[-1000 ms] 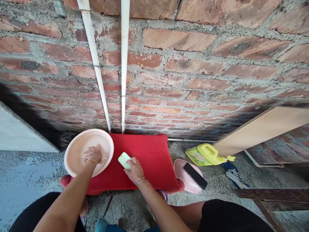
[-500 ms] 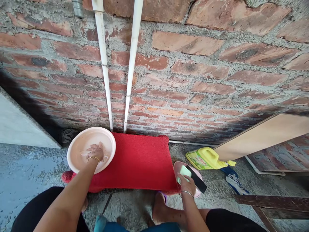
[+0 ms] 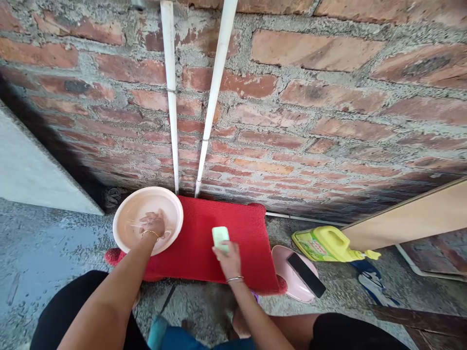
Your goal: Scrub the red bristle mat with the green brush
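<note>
My left hand [image 3: 153, 223] is down inside a pale pink basin [image 3: 118, 224], fingers spread in the water. Something whitish and thin shows beside its fingers, too unclear to name. My right hand [image 3: 229, 257] grips a pale green bar of soap [image 3: 220, 235] by its near end, above the red cloth-covered bench [image 3: 241, 218]. The basin stands on the left part of this bench.
A pink stool [image 3: 282, 257] with a black phone [image 3: 305, 274] on it stands right of the bench. Beyond are a yellow detergent jug [image 3: 324, 243], a leaning board [image 3: 404, 214] and blue-white footwear [image 3: 375, 287]. White pipes [image 3: 215, 87] run down the brick wall.
My right hand has moved left from over the pink stool to over the red bench, carrying the soap. The left hand stays in the basin. The view has shifted slightly.
</note>
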Available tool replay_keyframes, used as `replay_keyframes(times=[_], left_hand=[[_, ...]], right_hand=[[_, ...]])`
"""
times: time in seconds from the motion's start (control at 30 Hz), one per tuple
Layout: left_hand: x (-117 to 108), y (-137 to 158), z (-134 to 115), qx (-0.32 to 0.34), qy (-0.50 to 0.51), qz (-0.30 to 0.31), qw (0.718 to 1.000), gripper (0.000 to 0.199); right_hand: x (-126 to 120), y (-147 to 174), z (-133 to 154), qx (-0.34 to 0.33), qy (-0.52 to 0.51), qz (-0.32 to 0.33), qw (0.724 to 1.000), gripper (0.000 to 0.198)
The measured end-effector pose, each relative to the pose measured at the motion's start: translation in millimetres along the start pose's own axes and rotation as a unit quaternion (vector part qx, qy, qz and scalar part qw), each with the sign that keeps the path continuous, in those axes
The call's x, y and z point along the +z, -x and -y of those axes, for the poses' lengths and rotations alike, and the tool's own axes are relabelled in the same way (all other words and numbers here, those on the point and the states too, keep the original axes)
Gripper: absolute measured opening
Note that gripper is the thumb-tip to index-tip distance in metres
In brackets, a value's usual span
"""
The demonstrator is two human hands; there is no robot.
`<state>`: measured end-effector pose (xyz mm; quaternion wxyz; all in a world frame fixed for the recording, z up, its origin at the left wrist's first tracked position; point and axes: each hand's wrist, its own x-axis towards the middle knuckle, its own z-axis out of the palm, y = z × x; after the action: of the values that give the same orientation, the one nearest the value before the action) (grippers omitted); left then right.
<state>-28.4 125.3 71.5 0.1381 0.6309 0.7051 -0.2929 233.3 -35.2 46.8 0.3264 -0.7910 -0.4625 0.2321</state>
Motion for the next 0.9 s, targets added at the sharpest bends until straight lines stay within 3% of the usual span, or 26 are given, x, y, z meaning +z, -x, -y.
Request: replay_keyframes(times=[0.07,0.17,0.27,0.37,0.5,0.7,0.8,0.9], left_hand=[[-2,1,0,0.000,-0.006,0.004,1.000,0.119],[-2,2,1,0.000,-0.009,-0.002,1.000,0.120],[0,1,1,0.004,-0.015,-0.011,1.000,0.118],[4,-2,1,0.005,-0.011,-0.015,1.000,0.118],[9,-6,0,-0.008,0.000,-0.028,1.000,0.123],[9,-8,0,-0.009,-0.018,-0.018,1.000,0.122],[10,-9,-1,-0.016,-0.036,-0.025,0.999,0.120],[13,-11,-1,-0.013,-0.040,-0.027,0.999,0.118]], right_hand=[[29,23,33,-0.084,0.019,0.090,0.992,0.021],[59,51,69,-0.185,0.088,0.195,0.959,0.024],[68,63,81,-0.235,0.138,0.258,0.927,0.024],[61,59,75,-0.231,0.150,0.263,0.925,0.024],[36,40,48,-0.178,0.135,0.190,0.956,0.023],[-20,5,-20,-0.054,0.064,0.012,0.996,0.020],[-56,-8,-58,0.010,0.028,-0.109,0.994,0.030],[-94,-15,-89,0.139,-0.005,-0.222,0.965,0.036]])
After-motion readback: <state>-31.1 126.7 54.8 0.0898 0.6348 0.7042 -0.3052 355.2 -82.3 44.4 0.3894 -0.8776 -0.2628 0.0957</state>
